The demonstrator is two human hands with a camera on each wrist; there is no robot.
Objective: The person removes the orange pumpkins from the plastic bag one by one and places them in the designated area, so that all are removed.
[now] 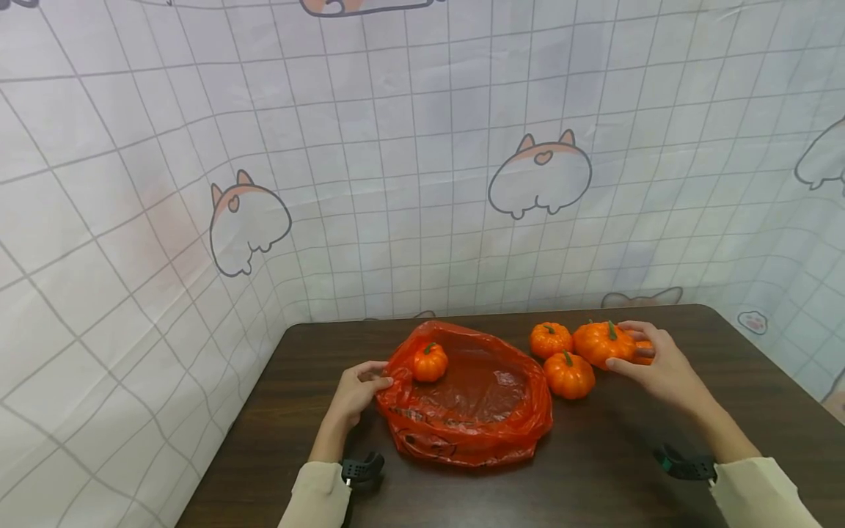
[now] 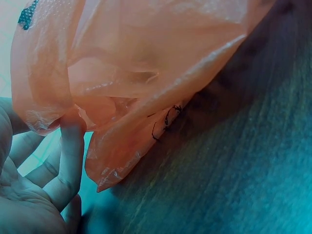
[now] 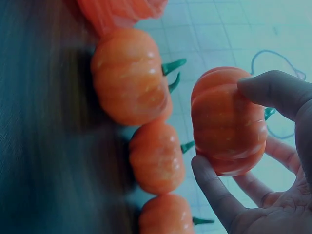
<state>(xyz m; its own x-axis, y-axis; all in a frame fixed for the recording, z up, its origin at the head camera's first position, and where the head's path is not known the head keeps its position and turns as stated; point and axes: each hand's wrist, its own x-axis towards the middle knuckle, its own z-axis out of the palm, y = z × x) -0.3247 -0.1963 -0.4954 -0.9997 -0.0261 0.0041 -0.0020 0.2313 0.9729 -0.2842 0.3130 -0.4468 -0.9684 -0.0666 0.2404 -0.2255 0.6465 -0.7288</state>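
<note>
A red plastic bag (image 1: 470,444) lies on the table with its mouth spread open. One small orange pumpkin (image 1: 430,364) with a green stem sits inside, near the left side. My left hand (image 1: 356,392) pinches the bag's left rim between thumb and fingers; the left wrist view shows the thin film (image 2: 146,58) close up. On the other side, my right hand (image 1: 660,367) grips another small pumpkin (image 3: 229,122) between thumb and fingers, raised over the group on the table. Several pumpkins stand right of the bag, including a front one (image 1: 570,376) and a back one (image 1: 550,340).
The dark wooden table (image 1: 634,469) reaches back to a white grid-patterned curtain (image 1: 422,205) with cartoon animal prints. Behind my right fingers, another pumpkin (image 1: 644,353) is partly hidden. Each wrist wears a black band, the left one (image 1: 361,469) close over the table.
</note>
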